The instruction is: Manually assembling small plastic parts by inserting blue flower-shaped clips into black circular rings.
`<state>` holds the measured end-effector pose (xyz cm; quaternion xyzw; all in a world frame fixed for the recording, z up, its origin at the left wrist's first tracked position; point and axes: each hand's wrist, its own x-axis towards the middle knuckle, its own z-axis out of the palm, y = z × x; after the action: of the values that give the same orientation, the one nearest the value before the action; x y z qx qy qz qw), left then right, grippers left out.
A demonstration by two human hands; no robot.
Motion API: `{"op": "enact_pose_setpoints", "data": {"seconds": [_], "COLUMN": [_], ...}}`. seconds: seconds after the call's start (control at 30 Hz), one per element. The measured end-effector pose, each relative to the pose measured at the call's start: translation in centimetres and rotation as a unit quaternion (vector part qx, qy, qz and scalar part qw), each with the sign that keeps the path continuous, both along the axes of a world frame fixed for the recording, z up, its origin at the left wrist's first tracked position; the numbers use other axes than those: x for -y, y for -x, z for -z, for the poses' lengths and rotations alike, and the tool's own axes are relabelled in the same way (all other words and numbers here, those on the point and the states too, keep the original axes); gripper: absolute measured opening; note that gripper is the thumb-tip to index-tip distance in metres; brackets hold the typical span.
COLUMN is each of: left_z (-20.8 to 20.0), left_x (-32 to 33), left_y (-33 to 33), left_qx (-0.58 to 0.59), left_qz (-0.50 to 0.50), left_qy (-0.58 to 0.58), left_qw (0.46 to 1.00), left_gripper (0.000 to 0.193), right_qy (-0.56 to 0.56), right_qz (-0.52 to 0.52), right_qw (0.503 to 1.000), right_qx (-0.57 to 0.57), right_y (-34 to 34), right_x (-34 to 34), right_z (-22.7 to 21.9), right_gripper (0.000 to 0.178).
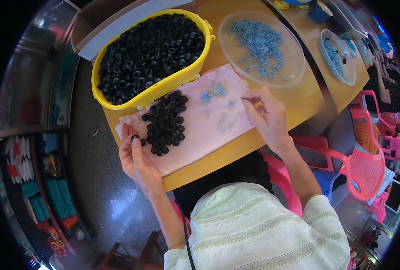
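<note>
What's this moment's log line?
left hand: pinching black bead; right hand: at edge of pink cloth, grip unclear; cloth: black beads, blue pieces

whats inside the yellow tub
The yellow tub is heaped with small black pieces, some showing round holes. Only the top layer is visible; whatever lies beneath it, down to the tub's bottom, is covered.

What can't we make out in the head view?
All in the head view:
Whether the right hand pinches anything: too small at its fingertips.
Full outline of the black piece in the left hand: the fingers partly cover it.
Inside bottom of the yellow tub: buried under its heap of black pieces.
Shapes of single blue bits: too small.
Rest of the cardboard box: cut off by the upper edge.
</note>
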<state>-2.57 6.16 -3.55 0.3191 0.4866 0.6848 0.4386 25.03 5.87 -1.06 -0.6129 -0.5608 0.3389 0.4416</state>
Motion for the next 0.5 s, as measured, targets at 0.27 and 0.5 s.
{"op": "enact_pose_setpoints", "data": {"seconds": [0.27, 0.5], "left_z": [0.4, 0.3], "left_x": [0.0, 0.4], "left_y": [-0.5, -0.2], "left_qx": [-0.005, -0.029], "left_qz": [-0.002, -0.017], "left_qy": [-0.012, -0.008], "left_qw": [1.000, 0.999], "left_gripper": [0.019, 0.017], "right_qy": [-0.149, -0.171], "right_qz": [-0.027, -0.029], "right_qw": [0.982, 0.978], "right_qx": [0.113, 0.120], "right_y": [1.3, 1.3], "right_x": [-3.6, -3.4], "right_z": [3.6, 5.2], "right_gripper": [0.027, 0.030]}}
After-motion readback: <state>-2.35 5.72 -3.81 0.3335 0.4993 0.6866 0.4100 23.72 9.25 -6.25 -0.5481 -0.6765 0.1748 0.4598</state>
